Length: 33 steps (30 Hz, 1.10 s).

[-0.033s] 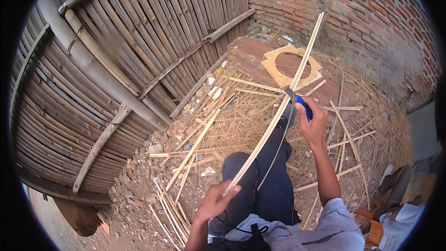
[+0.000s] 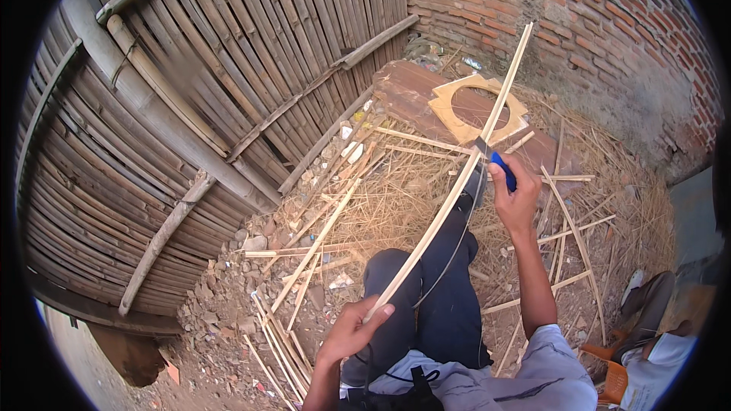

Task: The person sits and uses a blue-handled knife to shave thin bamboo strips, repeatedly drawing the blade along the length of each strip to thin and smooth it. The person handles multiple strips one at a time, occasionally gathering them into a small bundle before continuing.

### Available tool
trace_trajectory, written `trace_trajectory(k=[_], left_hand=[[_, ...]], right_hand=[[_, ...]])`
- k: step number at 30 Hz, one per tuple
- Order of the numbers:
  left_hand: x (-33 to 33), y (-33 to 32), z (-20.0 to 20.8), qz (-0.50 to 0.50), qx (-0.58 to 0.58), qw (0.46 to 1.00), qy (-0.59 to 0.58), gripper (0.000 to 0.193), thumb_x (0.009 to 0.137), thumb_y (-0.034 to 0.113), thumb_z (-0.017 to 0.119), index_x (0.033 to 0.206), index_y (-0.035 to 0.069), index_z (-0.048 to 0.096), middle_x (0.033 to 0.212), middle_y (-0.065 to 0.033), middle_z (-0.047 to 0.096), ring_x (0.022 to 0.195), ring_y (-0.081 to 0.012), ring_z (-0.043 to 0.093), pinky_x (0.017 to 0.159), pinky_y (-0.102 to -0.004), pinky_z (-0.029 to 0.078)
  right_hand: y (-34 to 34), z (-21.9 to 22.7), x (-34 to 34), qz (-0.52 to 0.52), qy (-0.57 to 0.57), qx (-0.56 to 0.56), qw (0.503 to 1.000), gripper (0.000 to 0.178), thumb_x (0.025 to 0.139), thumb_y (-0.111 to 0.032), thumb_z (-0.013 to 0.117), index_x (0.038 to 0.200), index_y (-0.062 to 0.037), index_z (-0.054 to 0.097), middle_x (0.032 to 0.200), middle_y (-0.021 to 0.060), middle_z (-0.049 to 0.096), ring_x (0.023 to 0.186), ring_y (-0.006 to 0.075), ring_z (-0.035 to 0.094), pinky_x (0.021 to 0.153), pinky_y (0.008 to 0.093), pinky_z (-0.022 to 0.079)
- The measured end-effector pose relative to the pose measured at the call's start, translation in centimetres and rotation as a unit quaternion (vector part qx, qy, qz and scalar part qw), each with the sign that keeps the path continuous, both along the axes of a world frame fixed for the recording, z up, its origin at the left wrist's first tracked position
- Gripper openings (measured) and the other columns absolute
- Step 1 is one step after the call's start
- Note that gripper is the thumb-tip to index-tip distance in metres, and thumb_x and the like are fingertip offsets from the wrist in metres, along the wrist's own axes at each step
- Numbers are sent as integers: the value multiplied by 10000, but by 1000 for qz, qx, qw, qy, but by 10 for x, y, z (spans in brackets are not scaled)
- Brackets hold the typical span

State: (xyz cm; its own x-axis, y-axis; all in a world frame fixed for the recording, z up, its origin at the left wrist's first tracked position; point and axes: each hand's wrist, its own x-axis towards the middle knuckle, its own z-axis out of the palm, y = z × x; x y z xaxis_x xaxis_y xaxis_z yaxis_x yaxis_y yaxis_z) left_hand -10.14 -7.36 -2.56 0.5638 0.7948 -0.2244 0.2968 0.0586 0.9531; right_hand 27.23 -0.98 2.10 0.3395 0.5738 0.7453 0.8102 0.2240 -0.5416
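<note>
Gripping the near end of a long bamboo strip [image 2: 449, 190], the left hand [image 2: 352, 329] is closed around it above the knees, while the right hand [image 2: 514, 199], farther out, is clenched on a blue-handled knife [image 2: 499, 165] set against the strip. The strip runs up and away from the body toward the brick wall [image 2: 601, 38], over ground littered with bamboo offcuts [image 2: 304, 266].

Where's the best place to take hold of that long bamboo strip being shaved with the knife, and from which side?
Probably by its near end, above the lap, where the left hand already has it. The strip is thin and bowed, running up and away toward the brick wall. The right hand holds the blue-handled knife against it partway along, so come from the left, well below the blade.
</note>
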Motion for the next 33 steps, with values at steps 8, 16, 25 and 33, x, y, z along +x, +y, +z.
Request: trace_trajectory(k=[8,16,25,33], left_hand=[[-46,4,-12,-8,-14,999,31,275,1100,249,669,1184,-4,741,850,13,622,819,-75,511,735,-288,436],[-83,11,-29,109,54,988,94,295,1074,273,702,997,-8,747,715,4,540,690,-85,452,620,-329,385],[19,24,11,163,111,979,-53,285,1101,263,661,1042,-9,719,679,30,489,639,-73,440,568,-296,372],[52,18,55,139,246,959,-22,373,1081,349,687,1058,-22,712,637,-59,573,603,-122,504,560,-334,420]], right_hand=[[19,12,69,-118,39,7,992,348,1057,-326,707,1097,15,760,725,94,664,650,162,578,619,340,446],[11,23,93,-106,75,2,992,388,1097,-354,643,1096,23,734,738,61,632,707,125,543,645,327,444],[-49,-19,-88,230,-61,-89,967,293,943,-289,827,1059,-34,744,899,117,752,704,279,748,631,375,582],[-52,-17,-113,255,-80,-54,962,321,921,-317,845,1061,-45,748,875,86,744,658,254,734,575,360,559]])
